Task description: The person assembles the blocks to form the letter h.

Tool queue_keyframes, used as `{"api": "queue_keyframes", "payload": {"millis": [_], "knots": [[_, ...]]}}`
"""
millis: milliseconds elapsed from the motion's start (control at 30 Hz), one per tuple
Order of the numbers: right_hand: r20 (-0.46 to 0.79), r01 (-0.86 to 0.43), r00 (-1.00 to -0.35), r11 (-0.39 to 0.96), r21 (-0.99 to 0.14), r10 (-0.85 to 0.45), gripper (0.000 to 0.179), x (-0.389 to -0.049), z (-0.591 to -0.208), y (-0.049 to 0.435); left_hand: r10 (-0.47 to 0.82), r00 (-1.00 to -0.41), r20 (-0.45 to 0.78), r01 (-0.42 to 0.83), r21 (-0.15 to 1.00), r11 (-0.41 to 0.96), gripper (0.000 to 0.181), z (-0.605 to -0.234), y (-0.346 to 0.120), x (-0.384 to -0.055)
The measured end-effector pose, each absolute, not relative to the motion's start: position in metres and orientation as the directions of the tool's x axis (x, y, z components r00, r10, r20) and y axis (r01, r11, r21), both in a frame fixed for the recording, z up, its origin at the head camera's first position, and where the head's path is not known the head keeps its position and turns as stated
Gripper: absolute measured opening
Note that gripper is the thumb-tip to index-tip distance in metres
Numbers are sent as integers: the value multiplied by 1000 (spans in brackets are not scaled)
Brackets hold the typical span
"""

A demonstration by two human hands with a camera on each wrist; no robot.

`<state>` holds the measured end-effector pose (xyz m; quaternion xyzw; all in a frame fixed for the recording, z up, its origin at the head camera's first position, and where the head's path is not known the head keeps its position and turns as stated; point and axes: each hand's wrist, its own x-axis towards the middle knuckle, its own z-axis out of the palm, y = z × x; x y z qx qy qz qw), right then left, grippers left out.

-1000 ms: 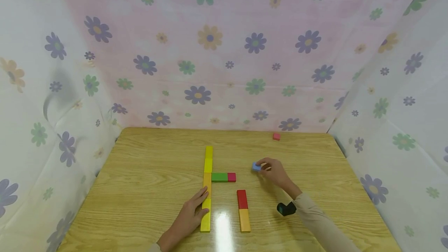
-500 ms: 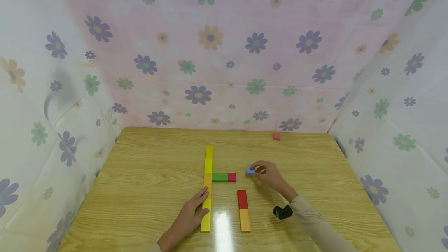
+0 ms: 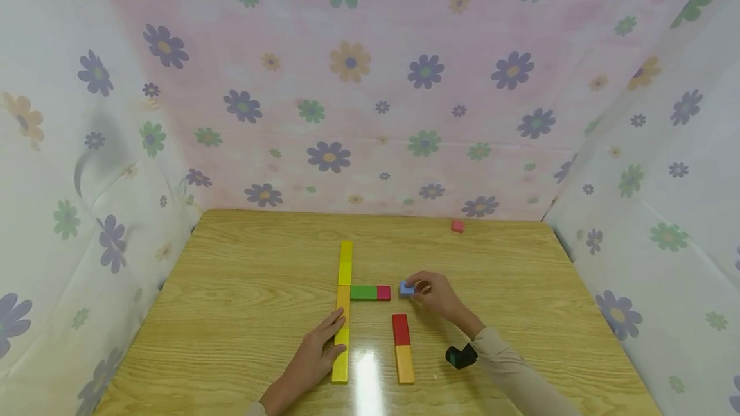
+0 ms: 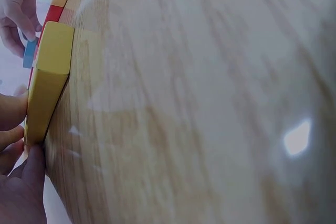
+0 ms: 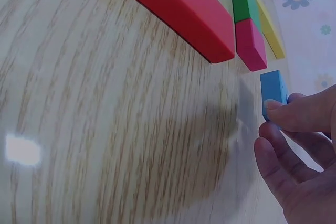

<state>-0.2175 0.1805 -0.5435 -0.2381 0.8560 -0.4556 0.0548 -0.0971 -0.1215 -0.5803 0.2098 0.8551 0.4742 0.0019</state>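
In the head view my left hand rests on the near part of a straight row, its fingers fairly straight over an orange block and a yellow block. My right hand pinches a small blue block between thumb and fingers, just right of a pink block, with a narrow gap between them. A green block joins the pink one to the row. The right wrist view shows the thumb on the blue block. Part of the row lies hidden under my left hand.
A red block and an orange-yellow block lie end to end, nearer the person than the blue block. A small pinkish-red block sits at the table's back edge. Flowered cloth hangs behind and on both sides.
My right hand has carried the blue block left and slightly nearer, closer to the pink block. The left hand has stayed on the row.
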Motion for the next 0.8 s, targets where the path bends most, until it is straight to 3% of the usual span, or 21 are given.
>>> {"api": "queue_keyframes", "payload": {"millis": [800], "knots": [[81, -347, -866, 477, -808, -493, 22, -211, -540, 162, 352, -927, 126, 288, 841, 458, 54, -580, -122, -99]]}}
